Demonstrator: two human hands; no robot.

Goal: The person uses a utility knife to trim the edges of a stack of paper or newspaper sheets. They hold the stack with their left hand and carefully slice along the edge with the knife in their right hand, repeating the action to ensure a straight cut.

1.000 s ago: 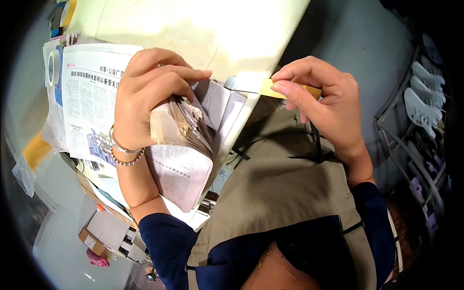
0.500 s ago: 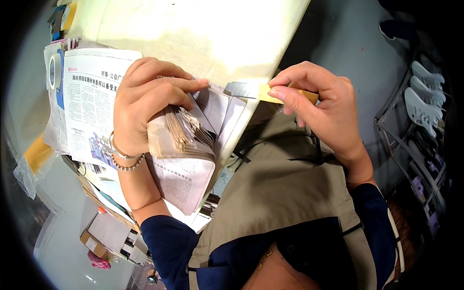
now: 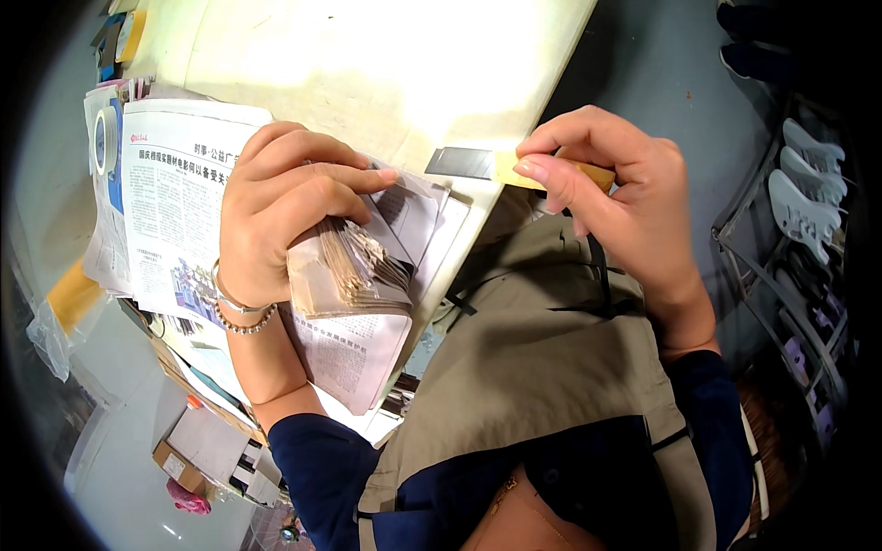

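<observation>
My left hand (image 3: 294, 207) is curled over a thick wad of folded newspaper (image 3: 354, 285), with stained, layered edges fanning out below the fingers. The wad lies on other newspaper sheets at the table's edge. To its right, my right hand (image 3: 620, 184) pinches a flat scraper (image 3: 469, 163) between thumb and fingers. Its handle is yellow and its blade is dark grey, pointing left toward the wad. The blade sits over the table edge, close to the left fingertips; whether it touches the paper I cannot tell.
Spread newspaper (image 3: 175, 202) covers the table's left side, with a tape roll (image 3: 107, 140) on it. The pale table (image 3: 367, 55) reaches away beyond. White guitar-shaped parts (image 3: 804, 207) hang on a rack at the right. A cardboard box (image 3: 179, 466) stands lower left.
The scraper and my right hand have shifted slightly, the blade rising a little. My left hand and the wad have moved slightly down and to the right.
</observation>
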